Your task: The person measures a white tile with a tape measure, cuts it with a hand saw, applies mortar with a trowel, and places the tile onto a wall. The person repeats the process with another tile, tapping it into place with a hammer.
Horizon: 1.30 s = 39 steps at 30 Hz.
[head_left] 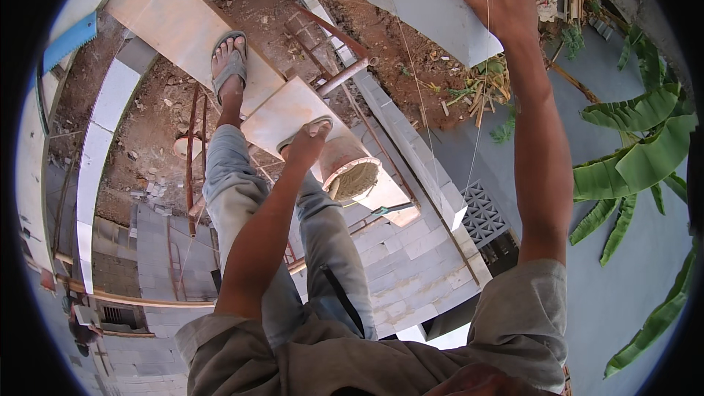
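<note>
At the upper right, my right hand (502, 0) grips a light grey wall block (440, 11). Its thumb spreads over the block's face, while the fingers reach around the far edge and are partly hidden. A thin white string (484, 66) runs down past this hand. My left hand (305, 148) hangs low in front of my sandalled foot, beside a bucket (330, 152) of wet grey mortar (355, 180). The left fingers point away and are mostly hidden, so any grip is unclear. A tool with a teal handle (381, 211) lies on the plank past the bucket.
I stand on wooden planks (176, 18) over rusty metal scaffolding (345, 73), with reddish soil far below. A low block wall (411, 128) runs alongside. A blue handsaw (70, 42) is at the far left. Banana leaves (638, 161) spread at the right.
</note>
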### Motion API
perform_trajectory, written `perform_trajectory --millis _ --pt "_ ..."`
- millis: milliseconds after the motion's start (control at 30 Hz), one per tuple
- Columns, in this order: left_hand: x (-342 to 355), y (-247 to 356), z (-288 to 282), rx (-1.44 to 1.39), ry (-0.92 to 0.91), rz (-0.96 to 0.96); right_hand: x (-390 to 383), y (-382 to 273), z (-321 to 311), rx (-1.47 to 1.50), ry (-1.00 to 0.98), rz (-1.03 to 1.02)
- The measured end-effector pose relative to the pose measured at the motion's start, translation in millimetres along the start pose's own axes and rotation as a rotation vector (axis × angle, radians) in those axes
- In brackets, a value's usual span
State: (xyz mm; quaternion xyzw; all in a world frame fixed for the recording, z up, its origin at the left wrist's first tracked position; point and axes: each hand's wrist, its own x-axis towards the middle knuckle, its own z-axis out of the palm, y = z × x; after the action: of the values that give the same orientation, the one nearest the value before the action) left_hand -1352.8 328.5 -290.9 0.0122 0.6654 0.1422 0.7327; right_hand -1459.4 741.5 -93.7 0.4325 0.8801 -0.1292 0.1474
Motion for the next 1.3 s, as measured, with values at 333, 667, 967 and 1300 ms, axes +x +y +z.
perform_trajectory --millis 333,667,967,1300 --pt "0 59 -6 -0.345 0.016 0.159 -22 45 26 0.041 0.329 -0.196" --pt "52 299 -29 -0.934 -0.052 0.587 -60 68 31 0.1 0.144 -0.225" --pt "36 311 -33 -0.842 -0.083 0.531 -58 78 31 0.074 0.143 -0.254" --pt "35 310 -41 -0.813 -0.091 0.496 -59 73 32 0.09 0.117 -0.219"
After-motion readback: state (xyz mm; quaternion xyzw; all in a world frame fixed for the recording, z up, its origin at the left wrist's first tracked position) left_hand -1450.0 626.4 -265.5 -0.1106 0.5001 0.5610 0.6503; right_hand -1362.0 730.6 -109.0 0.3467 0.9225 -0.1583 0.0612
